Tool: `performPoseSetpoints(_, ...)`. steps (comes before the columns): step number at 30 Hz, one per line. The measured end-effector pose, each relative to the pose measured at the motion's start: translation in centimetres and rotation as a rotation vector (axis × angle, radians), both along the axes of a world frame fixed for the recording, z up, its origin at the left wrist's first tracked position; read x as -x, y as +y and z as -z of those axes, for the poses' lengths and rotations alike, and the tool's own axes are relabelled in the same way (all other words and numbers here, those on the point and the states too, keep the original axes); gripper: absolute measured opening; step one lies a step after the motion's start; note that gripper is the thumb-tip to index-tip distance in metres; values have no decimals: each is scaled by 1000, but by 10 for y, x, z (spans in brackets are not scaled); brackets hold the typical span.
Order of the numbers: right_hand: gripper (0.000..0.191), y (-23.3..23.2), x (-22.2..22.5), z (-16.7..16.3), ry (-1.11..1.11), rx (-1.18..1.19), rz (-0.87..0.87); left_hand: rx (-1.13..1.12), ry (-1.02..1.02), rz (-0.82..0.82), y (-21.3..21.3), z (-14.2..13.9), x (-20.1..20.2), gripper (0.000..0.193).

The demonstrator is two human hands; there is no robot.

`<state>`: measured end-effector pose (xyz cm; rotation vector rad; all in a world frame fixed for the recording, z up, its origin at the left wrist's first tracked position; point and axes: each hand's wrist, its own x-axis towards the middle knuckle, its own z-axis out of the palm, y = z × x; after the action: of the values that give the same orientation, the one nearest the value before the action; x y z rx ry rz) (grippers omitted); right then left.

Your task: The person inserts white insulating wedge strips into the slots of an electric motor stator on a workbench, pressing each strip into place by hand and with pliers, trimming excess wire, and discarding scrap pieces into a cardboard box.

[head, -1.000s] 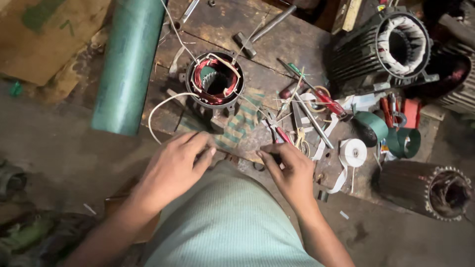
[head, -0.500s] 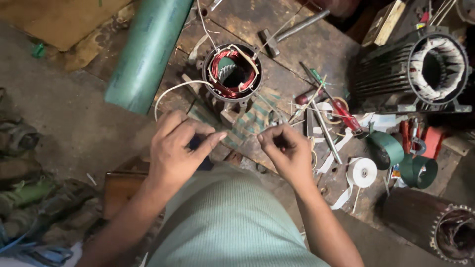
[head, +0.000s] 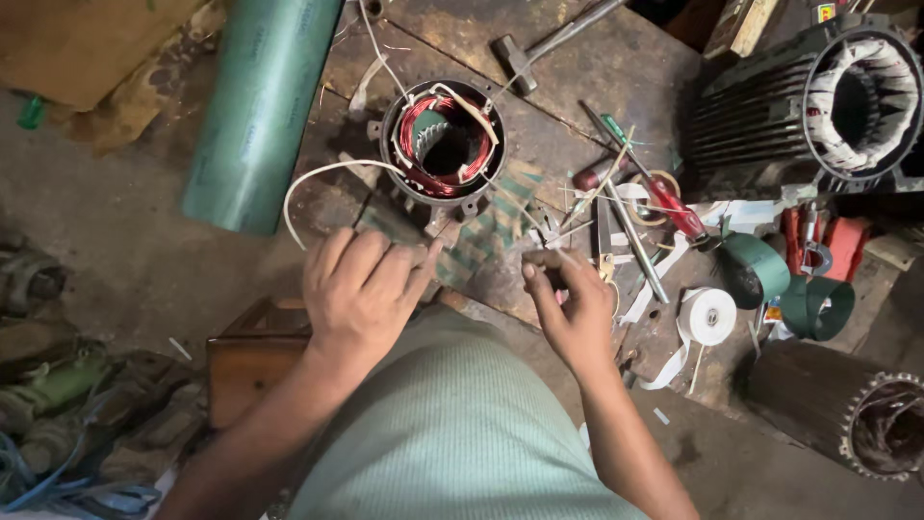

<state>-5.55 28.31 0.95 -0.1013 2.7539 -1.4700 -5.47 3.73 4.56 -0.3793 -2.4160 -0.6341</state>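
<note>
My left hand (head: 361, 289) lies palm down with its fingers together. Its fingertips touch the edge of a green patterned insulation sheet (head: 493, 231), and what is under the palm is hidden. My right hand (head: 570, 306) is a little to the right, thumb and forefinger pinched on a small thin piece (head: 551, 258) that is too small to identify. Just beyond both hands a small motor stator (head: 443, 144) with red copper windings stands on the wooden board (head: 616, 77). A white lead wire (head: 306, 183) curls out from it to the left.
A green roll (head: 260, 106) lies at the left and a hammer (head: 539, 43) at the back. Red-handled screwdrivers (head: 674, 207), a white tape roll (head: 710, 316) and green tape rolls (head: 756, 270) are on the right. A large stator (head: 837, 106) stands top right and another (head: 866, 424) bottom right.
The view has shifted, so the small stator sits nearer the middle. My hands have drawn slightly apart and my left hand has flattened. My right hand stays pinched.
</note>
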Motion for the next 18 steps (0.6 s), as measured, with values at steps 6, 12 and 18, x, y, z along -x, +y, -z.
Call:
performPoseSetpoints(6, 7, 8, -18, 7, -24, 49, -5, 59, -6, -9, 15, -7, 5, 26)
performPoseSetpoints(12, 8, 14, -20, 5, 50, 27, -34, 146, -55, -12, 22, -17, 3, 26)
performPoseSetpoints(18, 10, 16, -21, 6, -21, -9, -4, 83, -79, 28, 22, -15, 10, 29)
